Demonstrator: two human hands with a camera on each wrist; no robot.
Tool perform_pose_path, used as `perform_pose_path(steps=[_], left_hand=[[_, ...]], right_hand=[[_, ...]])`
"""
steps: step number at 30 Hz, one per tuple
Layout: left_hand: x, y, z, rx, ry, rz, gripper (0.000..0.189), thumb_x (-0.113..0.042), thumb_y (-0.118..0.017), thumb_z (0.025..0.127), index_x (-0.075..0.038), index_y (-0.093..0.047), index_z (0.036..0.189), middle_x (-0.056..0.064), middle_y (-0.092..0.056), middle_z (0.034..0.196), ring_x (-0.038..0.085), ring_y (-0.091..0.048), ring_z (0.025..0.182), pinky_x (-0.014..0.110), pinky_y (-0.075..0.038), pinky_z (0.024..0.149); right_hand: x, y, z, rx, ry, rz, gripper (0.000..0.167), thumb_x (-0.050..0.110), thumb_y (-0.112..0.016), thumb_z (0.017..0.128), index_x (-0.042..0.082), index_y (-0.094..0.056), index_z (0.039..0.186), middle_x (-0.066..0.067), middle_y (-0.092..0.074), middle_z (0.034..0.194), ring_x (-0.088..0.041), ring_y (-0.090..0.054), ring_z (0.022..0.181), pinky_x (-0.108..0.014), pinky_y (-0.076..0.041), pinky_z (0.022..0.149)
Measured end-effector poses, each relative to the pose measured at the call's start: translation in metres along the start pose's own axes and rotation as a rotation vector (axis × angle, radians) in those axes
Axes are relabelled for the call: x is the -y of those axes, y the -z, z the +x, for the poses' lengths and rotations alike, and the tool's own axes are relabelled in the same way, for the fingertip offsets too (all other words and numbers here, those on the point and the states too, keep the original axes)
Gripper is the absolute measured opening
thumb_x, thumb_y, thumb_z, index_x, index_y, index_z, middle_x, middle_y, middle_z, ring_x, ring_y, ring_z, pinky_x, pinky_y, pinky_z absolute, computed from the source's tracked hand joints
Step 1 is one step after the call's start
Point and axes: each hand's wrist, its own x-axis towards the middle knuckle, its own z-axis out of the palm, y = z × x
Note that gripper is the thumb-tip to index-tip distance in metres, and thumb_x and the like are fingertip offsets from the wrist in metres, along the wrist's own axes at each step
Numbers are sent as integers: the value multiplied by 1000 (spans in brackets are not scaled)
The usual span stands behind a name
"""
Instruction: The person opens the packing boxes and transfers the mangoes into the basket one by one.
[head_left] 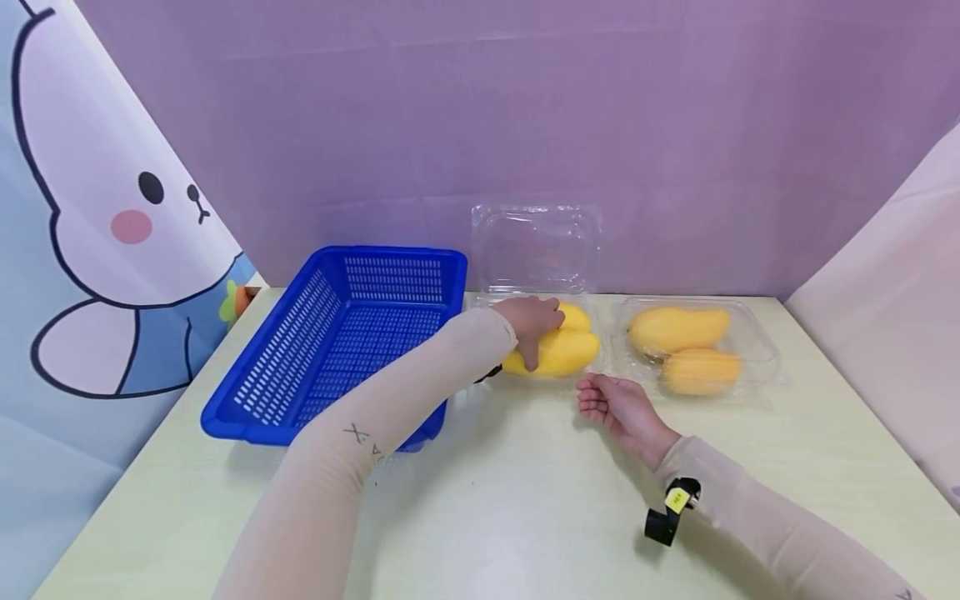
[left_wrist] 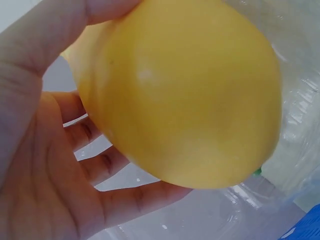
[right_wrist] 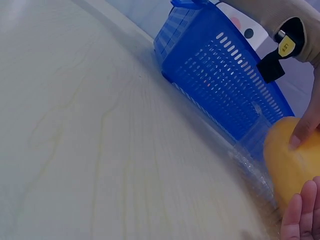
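Observation:
At the back middle, my left hand (head_left: 531, 327) grips a yellow mango (head_left: 566, 354) lying in a clear plastic clamshell box whose lid (head_left: 536, 250) stands up against the purple backdrop. A second mango (head_left: 574, 317) lies just behind it. In the left wrist view the thumb and fingers of the left hand (left_wrist: 55, 165) spread around the mango (left_wrist: 185, 95). My right hand (head_left: 622, 412) hovers in front of the box with loosely curled fingers and holds nothing. From the right wrist, its fingers (right_wrist: 305, 212) show close to the gripped mango (right_wrist: 285, 150).
A blue plastic basket (head_left: 457, 283) stands left of the open box, partly behind my left arm. On the right, another clear box (head_left: 757, 342) contains two mangoes (head_left: 678, 329). The pale tabletop (head_left: 480, 533) meets the purple cloth (head_left: 525, 108) at the back.

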Motion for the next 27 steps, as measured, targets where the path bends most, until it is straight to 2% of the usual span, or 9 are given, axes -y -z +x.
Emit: perform_pose_path(steps=[6,10,14,19,23,27], left_hand=[[1,9,-3,-5,-10,3,71,-33,-78,73,-14,-42,132,2,-49,117,18,-49,100,29,-44,89],[2,15,-3,-43,-20,12,69,-31,-78,72,-13,-43,129,2,-53,113,18,-50,99,27,-44,89],[4,21,-7,-50,-22,-8,69,-28,-80,71,-13,-44,128,1,-53,115,17,-49,101,28,-43,92],[6,29,-19,-50,-33,-45,68,-23,-81,72,-14,-45,130,-1,-52,121,16,-48,107,30,-41,98],[10,32,-28,-58,-60,-32,70,-20,-80,73,-13,-44,132,0,-51,128,16,-46,114,31,-38,103],[15,33,-32,-83,-49,-1,71,-21,-80,73,-17,-43,134,-2,-50,132,16,-44,117,32,-38,104]], right_hand=[[-1,0,0,5,5,1,36,12,-37,102,8,-66,80,2,-63,71,-7,-60,64,-19,-53,66],[-1,0,1,11,17,5,35,12,-38,101,7,-66,81,2,-63,71,-7,-60,64,-19,-54,66],[-1,0,0,23,15,10,35,12,-37,102,7,-66,81,2,-63,71,-7,-60,65,-19,-53,66],[-2,1,2,21,21,13,37,11,-37,101,9,-66,78,2,-63,69,-6,-60,64,-18,-53,65],[-2,1,4,23,32,15,38,10,-37,101,10,-66,76,3,-63,68,-6,-60,63,-18,-53,64],[-2,1,4,31,36,12,39,10,-37,101,10,-66,76,3,-63,68,-6,-59,62,-18,-53,64]])
